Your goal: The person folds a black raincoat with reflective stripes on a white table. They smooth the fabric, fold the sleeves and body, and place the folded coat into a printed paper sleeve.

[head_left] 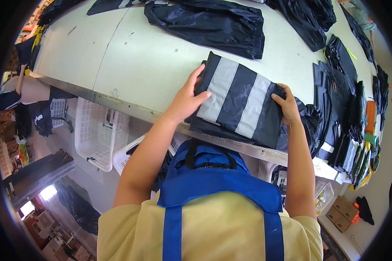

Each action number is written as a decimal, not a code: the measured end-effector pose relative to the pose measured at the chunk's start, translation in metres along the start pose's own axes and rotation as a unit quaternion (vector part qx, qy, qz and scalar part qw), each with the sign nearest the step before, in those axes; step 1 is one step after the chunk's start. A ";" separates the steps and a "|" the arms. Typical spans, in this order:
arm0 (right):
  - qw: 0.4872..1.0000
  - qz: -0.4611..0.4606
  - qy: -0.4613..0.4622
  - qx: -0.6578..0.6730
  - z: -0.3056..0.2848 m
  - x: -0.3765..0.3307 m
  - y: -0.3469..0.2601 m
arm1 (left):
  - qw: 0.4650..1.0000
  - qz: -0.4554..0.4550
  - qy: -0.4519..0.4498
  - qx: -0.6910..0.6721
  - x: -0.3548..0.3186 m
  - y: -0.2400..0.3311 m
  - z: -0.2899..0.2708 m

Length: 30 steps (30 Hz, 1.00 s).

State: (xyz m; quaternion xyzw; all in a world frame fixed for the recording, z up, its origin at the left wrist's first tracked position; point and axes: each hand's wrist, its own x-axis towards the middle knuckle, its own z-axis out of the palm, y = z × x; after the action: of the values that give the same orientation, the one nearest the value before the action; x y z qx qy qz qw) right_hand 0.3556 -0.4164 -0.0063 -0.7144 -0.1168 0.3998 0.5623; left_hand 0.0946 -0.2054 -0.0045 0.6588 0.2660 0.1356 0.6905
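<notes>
A folded black garment (236, 98) with two wide grey stripes lies at the near edge of the pale worktable, slightly tilted to the right. My left hand (188, 98) grips its left side, the thumb on top over a stripe and the fingertips behind the edge. On the opposite side my right hand (288, 106) holds the right edge, thumb pressed on the upper face and the other fingers partly hidden. More dark folded fabric shows beneath the striped piece, jutting over the table's front edge.
Black trousers (209, 26) lie across the far worktable (148, 69). Stacked dark garments (333, 93) crowd the right side. White plastic baskets (96, 130) stand below the table. Another person (32, 90) is at the far left. Cardboard boxes (342, 213) sit at lower right.
</notes>
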 end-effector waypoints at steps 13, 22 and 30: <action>0.747 -0.251 0.080 -0.610 0.045 -0.056 0.061 | 0.781 0.185 -0.067 0.593 0.013 -0.043 0.053; 0.768 0.152 0.361 -0.506 -0.203 -0.068 0.066 | 0.766 0.238 -0.132 0.582 0.017 0.003 0.091; 0.979 0.100 0.147 0.095 -0.236 -0.092 -0.015 | 0.641 0.320 -0.365 0.594 0.085 0.002 0.179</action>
State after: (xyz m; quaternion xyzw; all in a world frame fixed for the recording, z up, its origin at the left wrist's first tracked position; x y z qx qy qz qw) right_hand 0.4654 -0.6356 0.0591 -0.7167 0.0777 0.3540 0.5958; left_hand 0.2626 -0.3098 -0.0207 0.9675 -0.2114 -0.0904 0.1050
